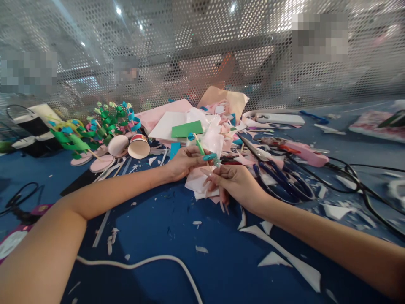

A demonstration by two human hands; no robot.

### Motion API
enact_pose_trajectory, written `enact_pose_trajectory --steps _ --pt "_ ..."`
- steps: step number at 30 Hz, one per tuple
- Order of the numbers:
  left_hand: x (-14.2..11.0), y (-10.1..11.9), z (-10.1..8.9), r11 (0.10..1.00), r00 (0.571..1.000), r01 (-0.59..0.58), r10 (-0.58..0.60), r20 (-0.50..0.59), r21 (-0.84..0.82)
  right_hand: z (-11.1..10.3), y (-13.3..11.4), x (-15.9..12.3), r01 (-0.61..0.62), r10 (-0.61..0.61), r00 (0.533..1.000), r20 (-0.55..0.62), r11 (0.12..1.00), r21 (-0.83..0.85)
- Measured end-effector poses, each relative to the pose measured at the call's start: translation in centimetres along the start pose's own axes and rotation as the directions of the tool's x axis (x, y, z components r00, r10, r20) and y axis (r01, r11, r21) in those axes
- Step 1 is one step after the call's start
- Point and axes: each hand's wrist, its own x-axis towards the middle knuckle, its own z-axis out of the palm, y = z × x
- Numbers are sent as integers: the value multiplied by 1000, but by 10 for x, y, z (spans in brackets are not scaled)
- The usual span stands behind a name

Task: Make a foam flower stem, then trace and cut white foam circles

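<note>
My left hand (186, 162) is closed in a pinch around a small paper flower (199, 145) with a green stem and a blue tip. A turquoise curled piece (209, 157) shows at the left fingertips. My right hand (238, 181) meets it from the right, thumb and forefinger together beside a pale green bit (217, 161); what they pinch is too small to make out. Its other fingers hang down over white paper scraps (201, 188). Behind the hands lie a green paper rectangle (186, 129) and crumpled translucent plastic (210, 133).
Paper plants (109, 118) on round pink bases stand left, near a paper cup (139, 146). Right are large scissors (281, 175), a pink glue gun (303, 153) with a black cable, and a white phone (280, 118). A white cable (152, 258) crosses the blue table; perforated metal screens its back.
</note>
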Motion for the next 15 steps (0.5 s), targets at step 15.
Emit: enact_pose_trajectory --steps 15 --pt "1 -2 -4 1000 996 -19 19 83 0 -2 5 3 23 -23 996 89 1000 0"
